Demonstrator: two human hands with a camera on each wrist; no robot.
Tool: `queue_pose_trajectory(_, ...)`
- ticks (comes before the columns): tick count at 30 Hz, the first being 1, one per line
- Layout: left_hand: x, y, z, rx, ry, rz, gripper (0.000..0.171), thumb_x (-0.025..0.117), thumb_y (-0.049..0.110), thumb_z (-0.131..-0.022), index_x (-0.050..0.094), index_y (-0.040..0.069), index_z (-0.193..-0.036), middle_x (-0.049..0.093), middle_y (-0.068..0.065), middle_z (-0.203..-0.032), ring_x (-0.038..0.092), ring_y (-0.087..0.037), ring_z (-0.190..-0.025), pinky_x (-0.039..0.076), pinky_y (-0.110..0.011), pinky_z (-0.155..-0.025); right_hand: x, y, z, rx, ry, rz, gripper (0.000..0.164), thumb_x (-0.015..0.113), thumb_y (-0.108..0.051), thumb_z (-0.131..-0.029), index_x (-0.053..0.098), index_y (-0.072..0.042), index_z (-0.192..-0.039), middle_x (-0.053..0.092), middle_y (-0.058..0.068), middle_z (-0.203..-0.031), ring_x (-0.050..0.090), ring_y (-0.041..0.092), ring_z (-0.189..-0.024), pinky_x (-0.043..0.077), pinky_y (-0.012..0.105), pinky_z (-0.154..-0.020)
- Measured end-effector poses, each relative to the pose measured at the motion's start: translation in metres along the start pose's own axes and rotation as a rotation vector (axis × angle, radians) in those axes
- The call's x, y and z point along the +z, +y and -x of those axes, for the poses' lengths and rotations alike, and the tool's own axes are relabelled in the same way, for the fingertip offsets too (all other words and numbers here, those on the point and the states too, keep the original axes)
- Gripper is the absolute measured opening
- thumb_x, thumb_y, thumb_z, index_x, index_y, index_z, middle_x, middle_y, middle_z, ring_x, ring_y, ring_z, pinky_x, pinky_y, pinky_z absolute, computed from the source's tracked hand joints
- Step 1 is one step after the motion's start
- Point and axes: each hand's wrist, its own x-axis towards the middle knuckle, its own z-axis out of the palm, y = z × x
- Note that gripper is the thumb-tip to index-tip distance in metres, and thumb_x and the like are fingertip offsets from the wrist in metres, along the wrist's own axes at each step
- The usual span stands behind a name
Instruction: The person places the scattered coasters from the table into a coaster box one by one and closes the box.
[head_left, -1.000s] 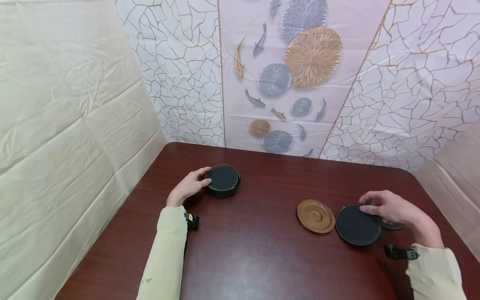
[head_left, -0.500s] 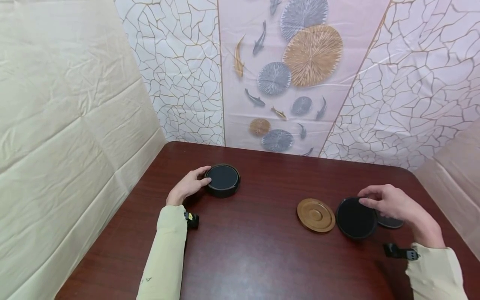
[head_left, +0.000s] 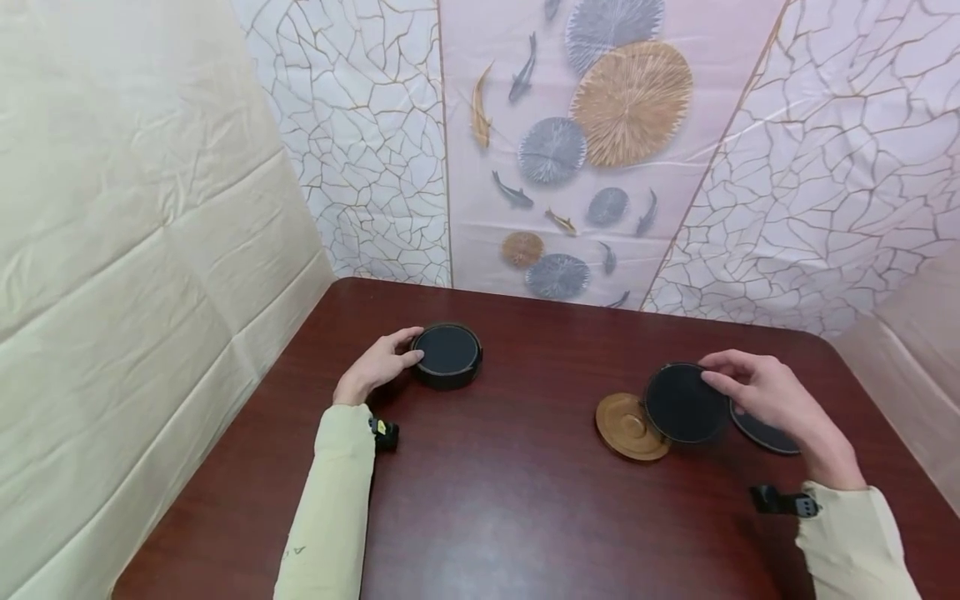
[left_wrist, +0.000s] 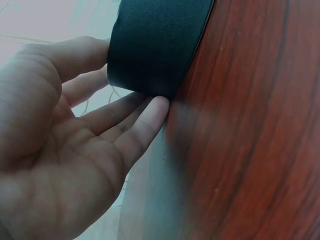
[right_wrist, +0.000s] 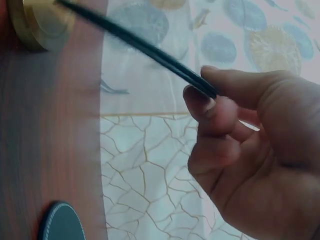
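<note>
In the head view my right hand [head_left: 765, 392] pinches a black round coaster [head_left: 684, 404] at its edge, thumb against fingers. The coaster is tilted and overlaps the right part of a brown wooden coaster [head_left: 628, 427] in that view. From the right wrist it appears nearly edge-on [right_wrist: 145, 47], raised off the table. A second black coaster [head_left: 765, 427] lies partly hidden behind the right hand. At the far left my left hand [head_left: 378, 367] touches the side of a round black coaster holder [head_left: 447, 367] with fairly straight fingers; a black disc fills its top.
The dark red wooden table [head_left: 480, 500] has rounded back corners. Cream cloth [head_left: 150, 250] hangs along the left side, and a patterned cloth [head_left: 375, 150] with fish and round shapes hangs behind the table's back edge.
My right hand has moved up and to the left with its black coaster, from beside the brown coaster to over its edge. The left hand and the holder have stayed put.
</note>
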Motion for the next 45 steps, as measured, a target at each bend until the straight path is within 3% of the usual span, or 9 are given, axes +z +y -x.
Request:
queue_pose_trajectory(4,-0.001,0.001,0.001,-0.006,-0.009,-0.003,0.054,0.058,0.024,-0.099,0.04,0.021,-0.151,0.043,-0.009,-0.152,0.04,-0.027,-0.138,0.036,-0.045,-0.111,0.006,-0.008,-0.003,0.012,-0.008,-0.019,0.031,0.062,-0.032,-0.097,0.064,-0.01,-0.119,0.065,0.005,-0.074,0.056,0.017,-0.052,0.045,0.028,-0.053)
queue_pose_trajectory(10,0.0,0.001,0.001,-0.004,-0.001,-0.003,0.055,0.059,0.025,-0.099,0.04,0.021,-0.15,0.044,-0.01,-0.151,0.042,-0.027,-0.136,0.037,-0.045,-0.109,0.016,-0.024,-0.013,-0.005,-0.021,-0.136,0.03,0.061,-0.027,-0.098,0.061,-0.007,-0.121,0.062,0.009,-0.063,0.061,0.018,-0.052,0.054,0.034,-0.051)
queue_pose_trajectory(23,0.001,0.002,0.001,0.017,-0.003,-0.013,0.055,0.059,0.024,-0.099,0.04,0.019,-0.15,0.045,-0.01,-0.151,0.043,-0.027,-0.132,0.036,-0.043,-0.106,0.041,-0.052,-0.038,-0.065,-0.046,-0.279,0.03,0.062,-0.014,-0.097,0.056,-0.003,-0.124,0.069,0.015,-0.087,0.069,0.017,-0.061,0.058,0.036,-0.061)
queue_pose_trajectory(34,0.001,0.002,0.001,0.024,0.006,-0.017,0.055,0.059,0.023,-0.099,0.041,0.018,-0.15,0.046,-0.01,-0.15,0.043,-0.027,-0.131,0.036,-0.043,-0.106,0.066,-0.067,-0.058,-0.069,-0.048,-0.395,0.029,0.061,-0.011,-0.097,0.055,-0.003,-0.124,0.069,0.017,-0.085,0.071,0.019,-0.064,0.059,0.035,-0.065)
queue_pose_trajectory(40,0.003,0.002,0.0,0.027,0.0,-0.014,0.055,0.059,0.024,-0.099,0.041,0.018,-0.15,0.045,-0.01,-0.151,0.041,-0.028,-0.136,0.034,-0.045,-0.111,0.077,-0.08,-0.066,-0.056,-0.025,-0.457,0.024,0.06,-0.01,-0.097,0.057,-0.002,-0.119,0.07,0.019,-0.084,0.071,0.023,-0.064,0.059,0.044,-0.067)
queue_pose_trajectory(45,0.002,0.002,0.001,0.025,0.006,-0.018,0.055,0.059,0.024,-0.099,0.041,0.018,-0.15,0.047,-0.011,-0.149,0.045,-0.027,-0.129,0.036,-0.042,-0.105,0.085,-0.1,-0.074,-0.067,-0.017,-0.503,0.025,0.061,-0.01,-0.097,0.057,0.002,-0.118,0.07,0.021,-0.083,0.071,0.026,-0.064,0.059,0.035,-0.062)
